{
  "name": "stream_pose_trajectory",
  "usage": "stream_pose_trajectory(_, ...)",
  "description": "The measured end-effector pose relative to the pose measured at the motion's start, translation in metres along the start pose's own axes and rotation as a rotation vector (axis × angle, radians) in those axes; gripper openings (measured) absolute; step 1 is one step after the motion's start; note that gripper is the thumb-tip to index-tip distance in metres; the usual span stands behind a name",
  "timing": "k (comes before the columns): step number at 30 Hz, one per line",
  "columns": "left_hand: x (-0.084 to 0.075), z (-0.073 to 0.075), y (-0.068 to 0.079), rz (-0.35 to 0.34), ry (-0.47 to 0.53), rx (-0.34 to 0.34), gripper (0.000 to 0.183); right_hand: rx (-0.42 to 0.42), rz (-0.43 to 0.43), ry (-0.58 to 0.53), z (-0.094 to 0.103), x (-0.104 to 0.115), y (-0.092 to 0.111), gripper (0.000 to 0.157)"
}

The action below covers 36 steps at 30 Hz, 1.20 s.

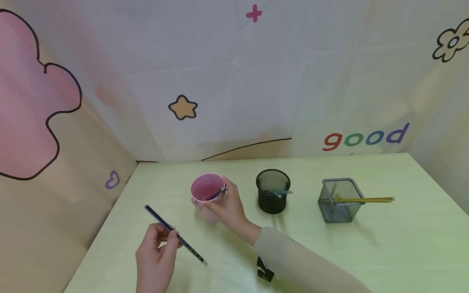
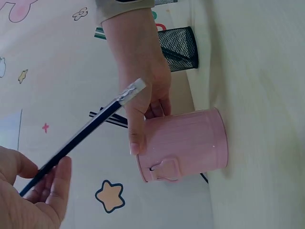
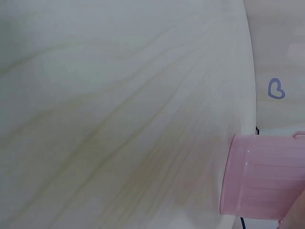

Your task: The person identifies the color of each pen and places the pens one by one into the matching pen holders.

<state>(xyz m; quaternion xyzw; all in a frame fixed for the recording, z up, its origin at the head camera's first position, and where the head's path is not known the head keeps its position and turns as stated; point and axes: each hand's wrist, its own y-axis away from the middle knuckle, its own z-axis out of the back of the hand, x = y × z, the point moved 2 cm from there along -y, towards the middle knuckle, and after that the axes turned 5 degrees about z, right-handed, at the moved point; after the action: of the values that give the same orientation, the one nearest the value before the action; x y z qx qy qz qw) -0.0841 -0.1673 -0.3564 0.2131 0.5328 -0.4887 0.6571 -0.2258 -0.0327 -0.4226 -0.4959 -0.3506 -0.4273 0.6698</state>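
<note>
In the head view my left hand [image 1: 157, 254] pinches a dark pencil [image 1: 188, 245] between thumb and fingers, above the table at front left. The left wrist view shows the silvery ferrule end of this pencil [image 2: 90, 128] pointing toward the bucket. My right hand [image 1: 232, 209] grips a pink bucket [image 1: 211, 213] at its right side, thumb at the front near the rim. The bucket stands upright on the table. Dark pencils [image 2: 108, 118] stick out of its mouth. In the right wrist view only part of the bucket [image 3: 259, 176] shows, at the right edge.
A round black mesh cup [image 1: 272, 204] with teal pencils [image 1: 281, 192] stands right of the bucket. Farther right, a grey square mesh holder [image 1: 338, 212] carries yellow pencils [image 1: 370, 200]. A small black object [image 1: 264, 272] lies beside the right sleeve. A printed cloth [image 1: 234, 81] hangs behind the table.
</note>
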Motion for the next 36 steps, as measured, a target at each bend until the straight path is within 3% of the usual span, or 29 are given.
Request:
stream_pose_trajectory(6,-0.009,-0.002,-0.004,-0.239,0.174,-0.035,0.006,-0.001,0.0,0.007,-0.001,-0.001,0.0,0.089)
stream_pose_trajectory(13,-0.014,-0.004,-0.009,-0.45,0.272,-0.091,0.017,-0.019,0.029,0.012,0.0,0.0,-0.001,0.089)
stream_pose_trajectory(18,-0.018,-0.004,-0.01,-0.465,0.266,-0.147,0.025,-0.018,0.026,0.008,0.0,-0.001,0.0,0.088)
stream_pose_trajectory(21,-0.02,-0.005,-0.01,-0.509,0.326,-0.185,0.026,-0.013,0.025,0.007,0.0,-0.001,0.0,0.088)
stream_pose_trajectory(27,-0.025,-0.01,-0.017,-0.614,0.422,-0.176,0.022,-0.023,0.052,0.024,0.0,-0.001,0.001,0.085)
stream_pose_trajectory(32,-0.029,-0.015,-0.026,-0.68,0.382,-0.192,0.02,-0.021,0.048,-0.004,0.001,-0.001,0.001,0.087)
stream_pose_trajectory(36,-0.027,-0.02,-0.034,-0.679,0.319,-0.218,0.018,-0.022,0.041,0.003,0.0,-0.001,0.001,0.088)
